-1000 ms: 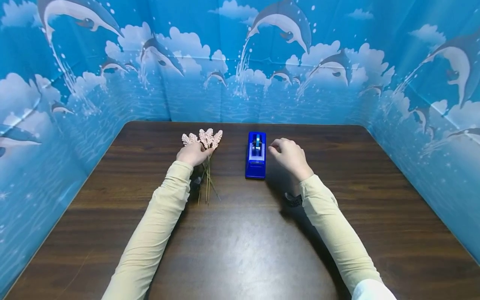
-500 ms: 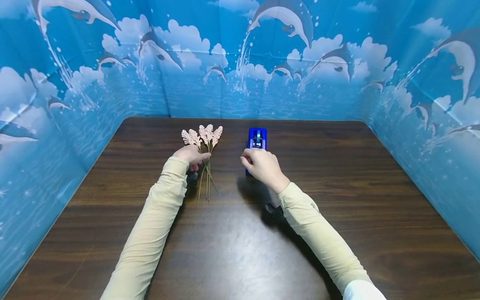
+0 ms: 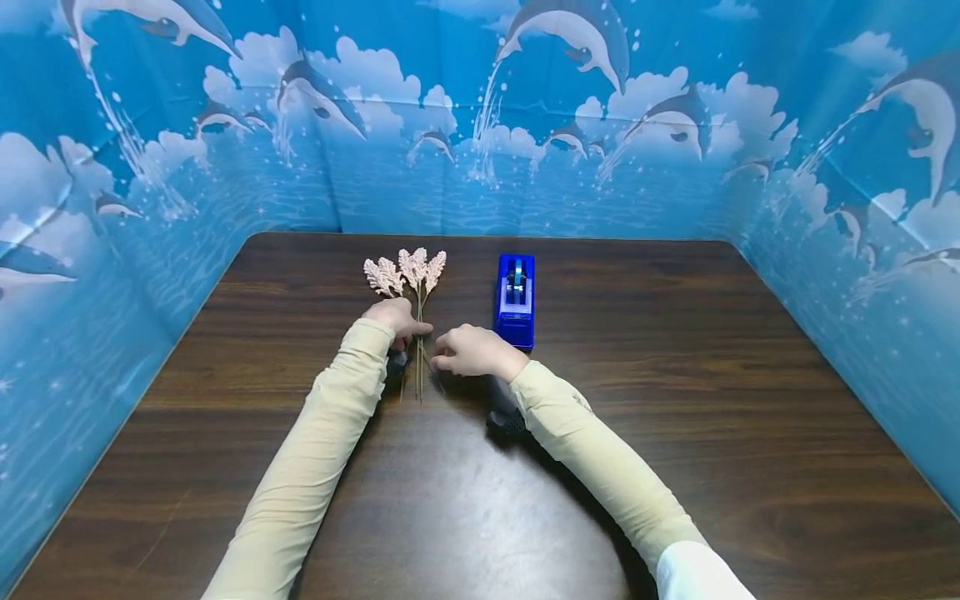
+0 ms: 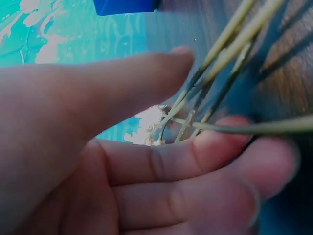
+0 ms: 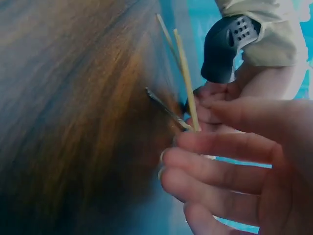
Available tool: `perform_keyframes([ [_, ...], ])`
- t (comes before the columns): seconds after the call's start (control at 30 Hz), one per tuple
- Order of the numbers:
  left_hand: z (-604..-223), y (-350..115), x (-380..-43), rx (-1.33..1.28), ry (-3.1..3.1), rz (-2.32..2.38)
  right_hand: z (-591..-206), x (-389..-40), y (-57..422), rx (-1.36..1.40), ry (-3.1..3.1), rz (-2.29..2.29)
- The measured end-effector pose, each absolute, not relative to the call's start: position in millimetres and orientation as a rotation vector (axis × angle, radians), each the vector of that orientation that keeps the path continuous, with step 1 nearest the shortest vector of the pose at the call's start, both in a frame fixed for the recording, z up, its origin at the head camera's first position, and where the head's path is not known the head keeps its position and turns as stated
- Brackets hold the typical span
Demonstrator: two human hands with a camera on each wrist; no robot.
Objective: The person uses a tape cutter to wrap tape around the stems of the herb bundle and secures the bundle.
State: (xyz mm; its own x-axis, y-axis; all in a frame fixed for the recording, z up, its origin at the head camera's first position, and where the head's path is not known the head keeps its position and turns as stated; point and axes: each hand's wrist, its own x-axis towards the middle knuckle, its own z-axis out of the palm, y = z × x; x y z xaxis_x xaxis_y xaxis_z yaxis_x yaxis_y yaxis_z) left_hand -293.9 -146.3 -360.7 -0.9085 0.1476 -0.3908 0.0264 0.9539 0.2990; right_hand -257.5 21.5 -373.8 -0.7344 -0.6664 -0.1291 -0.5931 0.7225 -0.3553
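Note:
A small bunch of artificial flowers (image 3: 413, 268) with pale pink heads lies left of centre on the brown table. Its thin stems (image 4: 222, 63) cross between the thumb and curled fingers of my left hand (image 3: 393, 318), which holds them below the heads. My right hand (image 3: 474, 350) reaches in from the right, close to the lower stems, with its fingers loosely bent. In the right wrist view, stem ends (image 5: 186, 81) rise just beyond the right thumb and index finger. A blue tape dispenser (image 3: 515, 302) stands right of the flowers, just behind the right hand.
Black wrist cameras (image 5: 220, 49) hang under both wrists, low over the wooden table (image 3: 637, 333). A blue curtain (image 3: 480, 192) printed with dolphins encloses the table at the back and sides.
My right hand has moved left from beside the tape dispenser, passing in front of it, to the flower stems. The left hand has slid slightly down the stems, which are drawn closer together.

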Motion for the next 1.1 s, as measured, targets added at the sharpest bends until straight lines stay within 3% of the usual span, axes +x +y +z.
perform_keyframes([
  [0.33, -369, -144, -290, 0.109, 2.662, 0.514, -388, -261, 22, -1.04, 2.409, -0.709],
  [0.73, -357, -143, -297, 0.098, 2.626, 0.85, -387, -262, 17, -0.978, 2.565, -0.734],
  [1.1, -353, -134, -301, -0.01, 2.378, 1.746, -382, -269, 21, -0.746, 2.754, -0.981],
])
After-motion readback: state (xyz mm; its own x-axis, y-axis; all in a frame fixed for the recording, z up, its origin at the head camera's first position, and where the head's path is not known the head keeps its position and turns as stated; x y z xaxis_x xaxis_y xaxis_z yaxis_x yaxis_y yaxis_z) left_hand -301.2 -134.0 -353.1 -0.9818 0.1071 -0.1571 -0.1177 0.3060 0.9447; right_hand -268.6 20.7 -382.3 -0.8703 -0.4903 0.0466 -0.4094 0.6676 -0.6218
